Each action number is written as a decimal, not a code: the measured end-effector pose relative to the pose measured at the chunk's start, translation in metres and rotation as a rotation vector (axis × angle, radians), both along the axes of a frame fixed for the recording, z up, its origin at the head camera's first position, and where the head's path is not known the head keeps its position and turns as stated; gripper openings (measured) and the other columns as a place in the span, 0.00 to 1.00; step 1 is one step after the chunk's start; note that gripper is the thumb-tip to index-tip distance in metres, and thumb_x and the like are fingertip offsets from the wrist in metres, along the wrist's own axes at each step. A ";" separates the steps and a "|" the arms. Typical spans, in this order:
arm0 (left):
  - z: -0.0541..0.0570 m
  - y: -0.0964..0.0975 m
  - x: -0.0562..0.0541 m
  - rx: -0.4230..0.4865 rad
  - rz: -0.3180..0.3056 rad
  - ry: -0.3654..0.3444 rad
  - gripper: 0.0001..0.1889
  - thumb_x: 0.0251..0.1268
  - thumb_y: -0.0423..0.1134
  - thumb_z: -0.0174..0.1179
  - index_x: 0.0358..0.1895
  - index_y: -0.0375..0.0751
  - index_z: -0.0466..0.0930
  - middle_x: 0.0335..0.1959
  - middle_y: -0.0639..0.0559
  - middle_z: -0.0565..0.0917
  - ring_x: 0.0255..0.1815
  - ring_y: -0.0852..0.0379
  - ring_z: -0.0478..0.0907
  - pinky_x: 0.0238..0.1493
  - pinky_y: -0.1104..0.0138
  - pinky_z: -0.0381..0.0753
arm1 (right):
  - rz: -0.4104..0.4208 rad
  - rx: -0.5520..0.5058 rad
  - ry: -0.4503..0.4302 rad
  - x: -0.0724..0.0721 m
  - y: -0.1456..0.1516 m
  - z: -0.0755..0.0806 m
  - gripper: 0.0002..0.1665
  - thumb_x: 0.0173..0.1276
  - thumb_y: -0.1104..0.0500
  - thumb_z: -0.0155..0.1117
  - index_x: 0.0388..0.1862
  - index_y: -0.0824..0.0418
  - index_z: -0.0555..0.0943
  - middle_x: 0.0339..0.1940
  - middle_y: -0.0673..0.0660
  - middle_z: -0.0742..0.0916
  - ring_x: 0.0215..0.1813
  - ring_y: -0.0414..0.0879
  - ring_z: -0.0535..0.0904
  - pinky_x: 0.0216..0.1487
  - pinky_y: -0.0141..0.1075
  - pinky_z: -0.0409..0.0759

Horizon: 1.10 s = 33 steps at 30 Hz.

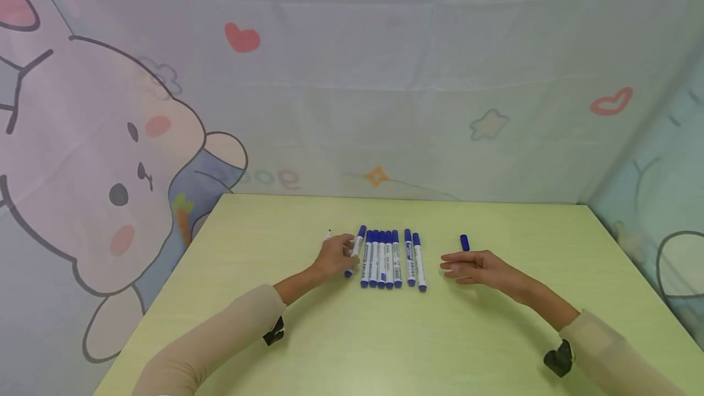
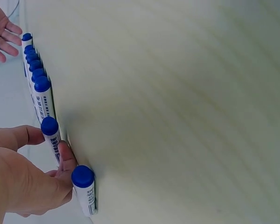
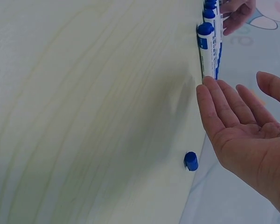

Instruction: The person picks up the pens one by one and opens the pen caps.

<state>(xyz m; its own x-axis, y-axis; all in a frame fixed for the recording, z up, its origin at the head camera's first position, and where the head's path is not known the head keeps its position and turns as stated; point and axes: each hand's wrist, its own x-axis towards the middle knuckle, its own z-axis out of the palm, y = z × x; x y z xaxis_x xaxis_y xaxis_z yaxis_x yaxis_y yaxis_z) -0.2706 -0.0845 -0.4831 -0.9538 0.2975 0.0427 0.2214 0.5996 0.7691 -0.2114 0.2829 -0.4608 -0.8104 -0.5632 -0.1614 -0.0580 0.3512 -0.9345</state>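
Note:
My left hand (image 1: 333, 256) pinches a white marker with a blue cap (image 1: 357, 248) between thumb and fingers, at the left end of a row of like markers (image 1: 382, 261). That marker (image 2: 50, 133) leans slightly in the left wrist view. Beside the same hand lies another marker (image 2: 85, 191); its bare dark tip (image 1: 329, 233) shows past the hand in the head view, the rest hidden. My right hand (image 1: 484, 271) hovers with fingers extended and holds nothing. Just beyond it lies a loose blue cap (image 1: 464, 242), also seen below the palm in the right wrist view.
Two markers (image 1: 415, 260) lie slightly apart at the row's right side, between the row and my right hand. The yellow-green table (image 1: 385, 347) ends at a patterned cloth backdrop (image 1: 352, 109) behind; more cloth hangs at the right.

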 end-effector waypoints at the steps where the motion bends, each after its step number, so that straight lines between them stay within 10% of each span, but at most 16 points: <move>1: 0.000 0.000 0.000 0.004 0.003 -0.006 0.31 0.58 0.26 0.67 0.67 0.23 0.72 0.56 0.30 0.83 0.48 0.45 0.84 0.44 0.62 0.87 | 0.000 -0.002 0.000 0.000 0.000 0.000 0.35 0.82 0.53 0.54 0.77 0.72 0.62 0.75 0.73 0.72 0.74 0.64 0.73 0.69 0.45 0.78; 23: 0.021 -0.007 -0.001 0.298 0.130 -0.318 0.30 0.63 0.27 0.65 0.70 0.35 0.74 0.59 0.36 0.83 0.54 0.45 0.85 0.49 0.62 0.88 | 0.020 -0.007 0.006 -0.003 -0.002 -0.003 0.35 0.82 0.54 0.53 0.78 0.73 0.61 0.76 0.73 0.70 0.74 0.64 0.72 0.69 0.44 0.78; 33: 0.025 -0.016 0.004 0.420 -0.034 -0.351 0.25 0.66 0.32 0.62 0.67 0.36 0.78 0.63 0.38 0.82 0.54 0.54 0.82 0.53 0.65 0.83 | 0.036 -0.019 0.004 -0.008 -0.008 -0.005 0.34 0.83 0.54 0.53 0.78 0.72 0.61 0.77 0.73 0.70 0.74 0.65 0.71 0.69 0.44 0.78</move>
